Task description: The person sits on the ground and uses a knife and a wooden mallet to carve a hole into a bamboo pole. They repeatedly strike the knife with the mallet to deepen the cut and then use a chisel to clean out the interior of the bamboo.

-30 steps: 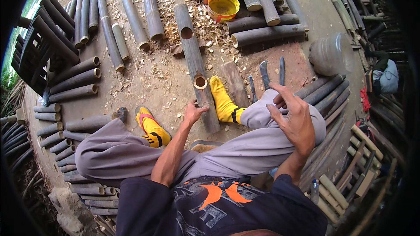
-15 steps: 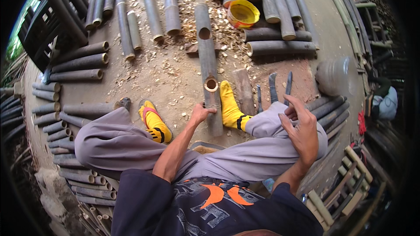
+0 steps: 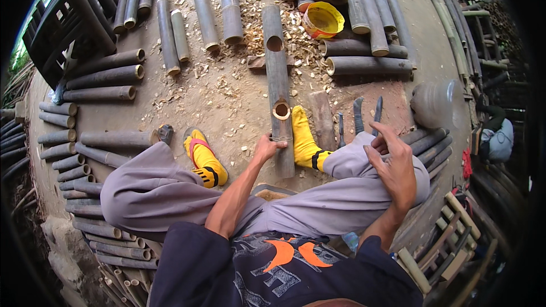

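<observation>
the holed bamboo tube (image 3: 277, 82) lies just left of the right yellow sock (image 3: 303, 136). the left hand (image 3: 266, 149) clasps its near end; the right hand (image 3: 392, 162), loosely spread, hangs right of the sock. apparent step: steadying the tube; next move likely calls for firm support.

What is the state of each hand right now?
Left hand: on the bamboo tube; firmness of grip cannot be told.
Right hand: raised, partly open, nothing visibly held.
</observation>
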A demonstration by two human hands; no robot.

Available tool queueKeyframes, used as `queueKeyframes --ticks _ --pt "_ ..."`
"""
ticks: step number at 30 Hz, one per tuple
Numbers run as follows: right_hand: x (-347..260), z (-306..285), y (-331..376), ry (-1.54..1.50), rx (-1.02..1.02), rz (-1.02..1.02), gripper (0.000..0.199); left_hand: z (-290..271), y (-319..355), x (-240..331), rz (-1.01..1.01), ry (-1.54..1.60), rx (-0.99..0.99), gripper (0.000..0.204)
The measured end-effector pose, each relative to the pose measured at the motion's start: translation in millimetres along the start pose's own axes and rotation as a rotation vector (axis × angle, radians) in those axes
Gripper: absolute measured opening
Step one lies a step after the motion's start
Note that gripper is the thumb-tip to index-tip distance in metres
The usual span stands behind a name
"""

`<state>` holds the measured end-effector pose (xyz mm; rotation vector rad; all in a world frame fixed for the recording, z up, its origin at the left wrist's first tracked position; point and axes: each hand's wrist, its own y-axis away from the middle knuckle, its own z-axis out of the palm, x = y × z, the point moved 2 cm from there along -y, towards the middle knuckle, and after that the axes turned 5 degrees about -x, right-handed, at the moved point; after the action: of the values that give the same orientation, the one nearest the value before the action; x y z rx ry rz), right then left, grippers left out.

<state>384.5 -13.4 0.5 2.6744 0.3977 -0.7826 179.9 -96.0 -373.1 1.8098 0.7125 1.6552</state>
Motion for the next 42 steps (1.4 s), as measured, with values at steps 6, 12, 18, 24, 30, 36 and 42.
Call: queueKeyframes --ticks 6,12,18,24,30,36,42 --pt "-9 3 -5 -0.019 -0.031 -0.002 0.042 -2 3 6 0.016 -0.007 -0.010 0.063" --pt "-13 6 -5 0.003 -0.076 -0.023 0.041 -1 10 12 0.006 -0.010 0.003 0.058" --pt "-19 10 -8 0.022 -0.082 -0.066 0.040 -7 9 6 0.014 -0.066 0.042 0.059" --pt "-11 10 -6 0.040 -0.093 -0.042 0.042 -1 12 13 -0.006 -0.051 0.015 0.059" --pt "-12 8 -7 0.032 -0.086 -0.064 0.043 -4 -1 -4 0.004 -0.007 0.007 0.066" --pt "-8 8 -4 0.024 -0.065 -0.079 0.042 0 -7 -13 -0.022 0.001 0.010 0.066" --pt "-6 6 -4 0.016 -0.063 -0.059 0.043 0 -1 -2 -0.021 0.012 0.000 0.061"
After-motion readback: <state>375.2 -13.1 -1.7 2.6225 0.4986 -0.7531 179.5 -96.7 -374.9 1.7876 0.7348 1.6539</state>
